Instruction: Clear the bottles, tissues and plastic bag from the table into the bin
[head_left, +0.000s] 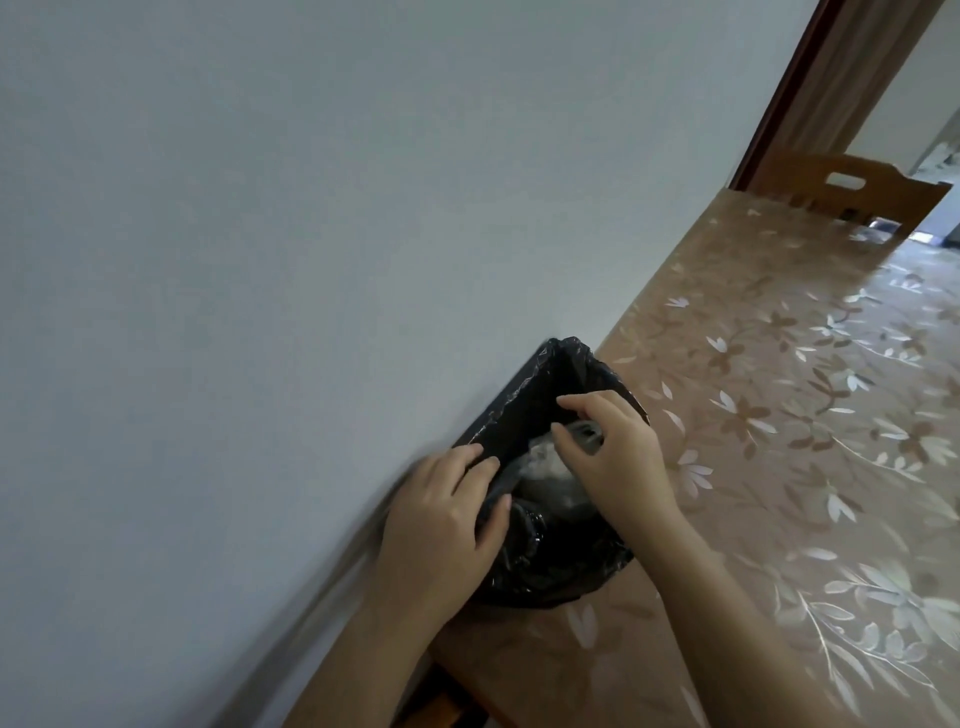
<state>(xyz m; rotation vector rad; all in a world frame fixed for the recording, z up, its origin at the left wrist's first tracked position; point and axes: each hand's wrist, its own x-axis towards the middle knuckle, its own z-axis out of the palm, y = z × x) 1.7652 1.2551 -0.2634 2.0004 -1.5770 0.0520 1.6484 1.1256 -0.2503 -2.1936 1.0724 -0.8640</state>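
A bin lined with a black bag (535, 400) stands against the white wall at the table's near left corner. My left hand (441, 525) grips the bag's near rim, fingers curled over the edge. My right hand (613, 457) hovers over the bin's mouth, thumb and fingers pinched on a crumpled clear plastic bag (545, 467) that lies inside the opening. Whatever sits deeper in the bin is hidden by the liner and my hands.
The table (779, 441) has a brown cloth with a white flower print and runs away to the right. A wooden chair back (852, 189) stands at its far end beside a doorway. The wall closes off the left side.
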